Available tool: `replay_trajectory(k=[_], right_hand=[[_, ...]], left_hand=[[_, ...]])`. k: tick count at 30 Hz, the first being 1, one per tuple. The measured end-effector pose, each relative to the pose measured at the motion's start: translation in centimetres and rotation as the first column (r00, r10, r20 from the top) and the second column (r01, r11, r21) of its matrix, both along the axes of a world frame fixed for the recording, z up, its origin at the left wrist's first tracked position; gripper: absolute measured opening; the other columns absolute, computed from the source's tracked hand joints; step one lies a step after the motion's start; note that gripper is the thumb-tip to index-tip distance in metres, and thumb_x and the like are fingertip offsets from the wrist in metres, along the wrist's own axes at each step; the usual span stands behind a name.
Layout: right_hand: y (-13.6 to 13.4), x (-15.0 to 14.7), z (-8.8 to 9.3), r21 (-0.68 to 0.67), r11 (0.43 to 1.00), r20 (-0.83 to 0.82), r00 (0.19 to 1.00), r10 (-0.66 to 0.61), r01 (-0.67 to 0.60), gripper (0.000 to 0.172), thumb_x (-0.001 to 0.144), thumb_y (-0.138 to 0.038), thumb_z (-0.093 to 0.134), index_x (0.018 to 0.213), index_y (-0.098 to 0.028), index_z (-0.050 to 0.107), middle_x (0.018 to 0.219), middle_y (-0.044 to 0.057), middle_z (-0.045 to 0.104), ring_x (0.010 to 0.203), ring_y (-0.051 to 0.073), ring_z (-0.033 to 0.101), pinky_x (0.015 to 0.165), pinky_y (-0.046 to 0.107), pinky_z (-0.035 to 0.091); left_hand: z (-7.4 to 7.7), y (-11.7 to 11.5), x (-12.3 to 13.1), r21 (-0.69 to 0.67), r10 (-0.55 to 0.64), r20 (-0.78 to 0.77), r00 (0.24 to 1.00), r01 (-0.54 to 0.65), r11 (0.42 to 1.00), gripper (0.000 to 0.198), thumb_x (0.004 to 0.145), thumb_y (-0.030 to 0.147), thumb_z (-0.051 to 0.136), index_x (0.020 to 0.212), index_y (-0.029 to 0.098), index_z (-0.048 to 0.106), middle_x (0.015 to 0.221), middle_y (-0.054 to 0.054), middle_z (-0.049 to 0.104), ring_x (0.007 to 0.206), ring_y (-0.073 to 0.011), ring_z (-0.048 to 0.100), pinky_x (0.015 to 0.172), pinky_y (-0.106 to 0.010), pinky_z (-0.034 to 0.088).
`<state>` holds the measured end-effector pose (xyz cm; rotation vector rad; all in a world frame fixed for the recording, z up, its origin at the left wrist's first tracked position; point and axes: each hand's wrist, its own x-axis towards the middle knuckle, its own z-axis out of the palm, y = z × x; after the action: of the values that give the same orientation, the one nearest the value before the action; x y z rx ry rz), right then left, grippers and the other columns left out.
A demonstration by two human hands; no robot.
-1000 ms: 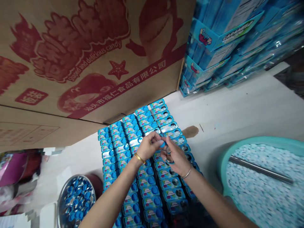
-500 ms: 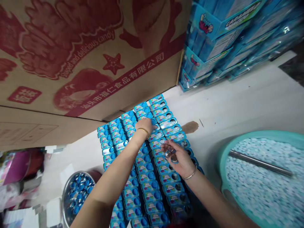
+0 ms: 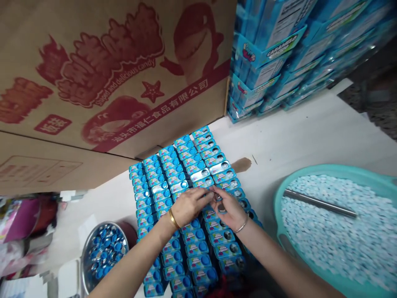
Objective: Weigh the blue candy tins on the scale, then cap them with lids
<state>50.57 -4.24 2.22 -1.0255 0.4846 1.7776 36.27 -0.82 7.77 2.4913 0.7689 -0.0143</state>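
Note:
Rows of blue candy tins (image 3: 198, 248) stand on the white table, each with a round opening at one end of its top. Many openings on the left are covered by blue caps; white candies show in several on the right. My right hand (image 3: 229, 209), wearing a silver bracelet, is curled over the tins around a few small round metal caps (image 3: 221, 207). My left hand (image 3: 188, 205), with a gold bangle, reaches across so its pinched fingertips meet the right hand's fingers. Whatever lies between those left fingertips is hidden.
Left of the tins stands a metal bowl (image 3: 107, 248) of blue caps. A turquoise tub (image 3: 281, 215) of pale candies, with a metal tube (image 3: 321, 203) lying in it, is at right. A large carton (image 3: 186, 99) and stacked blue display boxes (image 3: 260, 54) border the back.
My left hand has drawn back from a tin in the fourth row and come toward me to my right hand's fingers. The right hand has stayed nearly in place, keeping its caps.

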Motion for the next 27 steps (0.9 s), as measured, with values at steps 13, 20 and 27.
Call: replay_trajectory(k=[13, 20, 27], right_hand=[[-0.3, 2.4, 0.7, 0.149, 0.973, 0.142, 0.977, 0.157, -0.178, 0.044, 0.068, -0.059, 0.067, 0.074, -0.016, 0.061, 0.059, 0.0, 0.056, 0.047, 0.009, 0.048, 0.031, 0.015, 0.026], [-1.0, 2.0, 0.0, 0.162, 0.959, 0.291, 0.94, 0.179, -0.233, 0.049, 0.07, -0.063, 0.062, 0.083, -0.016, 0.065, 0.067, 0.002, 0.06, 0.051, 0.011, 0.051, 0.033, 0.018, 0.03], [-1.6, 1.6, 0.6, 0.114, 0.956, 0.409, 0.89, 0.203, -0.271, 0.058, 0.072, -0.068, 0.056, 0.1, -0.018, 0.064, 0.066, 0.002, 0.064, 0.05, 0.013, 0.056, 0.032, 0.021, 0.036]], left_hand=[[-4.6, 7.2, 3.5, -0.02, 0.632, -0.382, 0.675, -0.689, 0.724, 0.01, 0.08, 0.028, 0.058, 0.078, 0.018, 0.058, 0.073, -0.001, 0.061, 0.07, -0.0138, 0.057, 0.063, -0.023, 0.041], [-5.5, 10.0, 4.8, -0.002, 0.508, -0.642, 0.574, -0.664, 0.748, 0.032, 0.071, 0.048, 0.066, 0.072, 0.016, 0.062, 0.086, -0.011, 0.066, 0.085, -0.0263, 0.063, 0.066, -0.03, 0.044], [-3.8, 5.8, 4.5, -0.022, 0.56, -0.434, 0.705, -0.63, 0.776, 0.026, 0.084, 0.042, 0.053, 0.091, 0.018, 0.062, 0.087, -0.008, 0.064, 0.086, -0.0207, 0.061, 0.073, -0.028, 0.044]])
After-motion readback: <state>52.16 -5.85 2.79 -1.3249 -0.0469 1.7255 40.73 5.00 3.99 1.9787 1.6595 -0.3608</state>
